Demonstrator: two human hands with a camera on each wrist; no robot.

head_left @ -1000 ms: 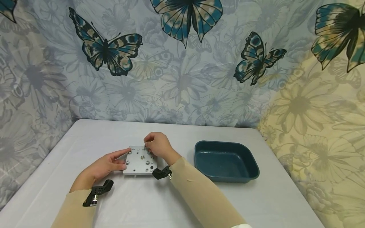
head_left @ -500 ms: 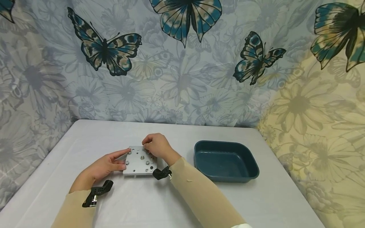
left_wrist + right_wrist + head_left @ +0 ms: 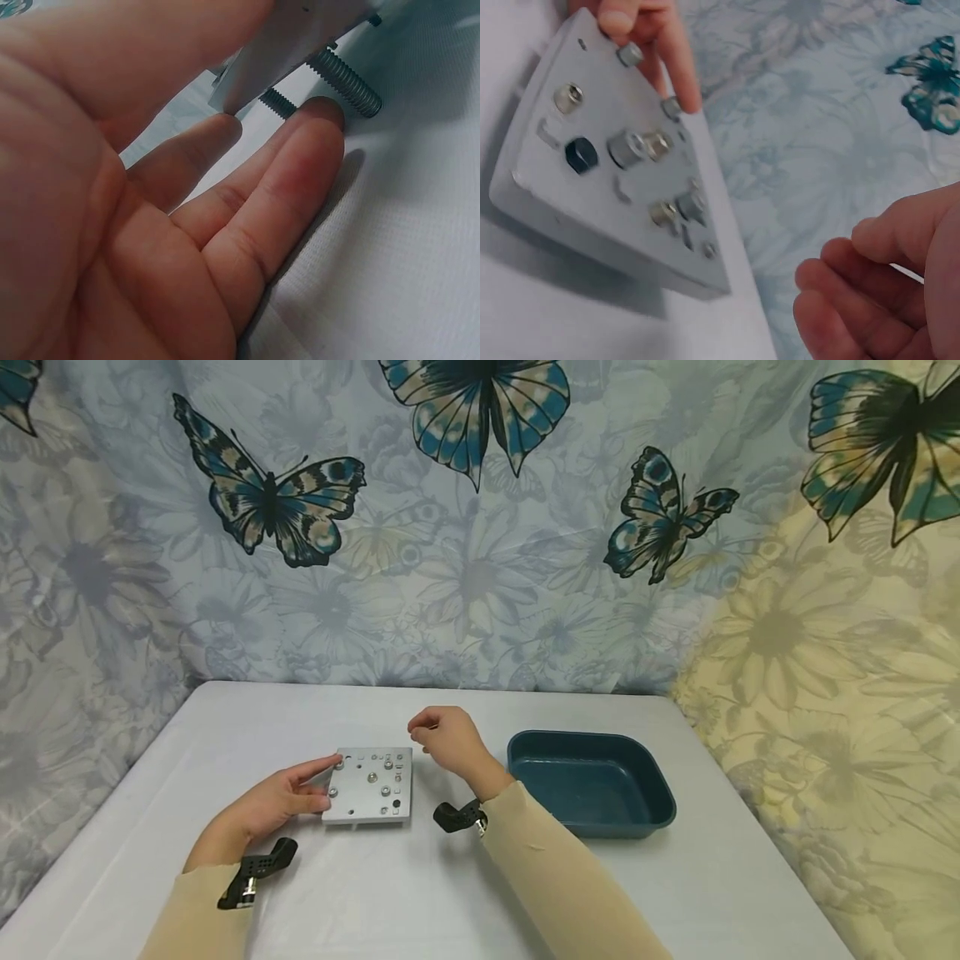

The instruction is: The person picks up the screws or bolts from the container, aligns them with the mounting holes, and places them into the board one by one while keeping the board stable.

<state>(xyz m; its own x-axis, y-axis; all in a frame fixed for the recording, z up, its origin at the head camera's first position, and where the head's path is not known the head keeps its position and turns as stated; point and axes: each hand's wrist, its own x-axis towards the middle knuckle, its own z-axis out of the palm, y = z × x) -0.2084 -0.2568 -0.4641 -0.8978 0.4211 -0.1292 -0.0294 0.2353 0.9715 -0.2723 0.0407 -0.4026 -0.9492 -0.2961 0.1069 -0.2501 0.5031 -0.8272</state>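
A silver metal plate (image 3: 360, 787) lies on the table, fitted with several socket-head bolts and one black bolt (image 3: 581, 155). My left hand (image 3: 272, 802) holds its left edge, with the index finger along the upper corner and the thumb lower down. In the left wrist view, threaded bolt ends (image 3: 346, 84) stick out below the plate, near my fingers. My right hand (image 3: 452, 745) hovers right of the plate's far corner, apart from it. Its fingers are loosely curled and the thumb lies by the index finger; nothing shows between them.
A dark teal plastic bin (image 3: 592, 827) stands right of the plate, behind my right forearm. White cloth covers the table (image 3: 360, 893). A butterfly-patterned curtain (image 3: 480, 577) hangs behind it.
My right hand has left the plate's upper right part and moved right. A thin piece seen earlier at its fingertips no longer shows there. The left hand stays on the plate.
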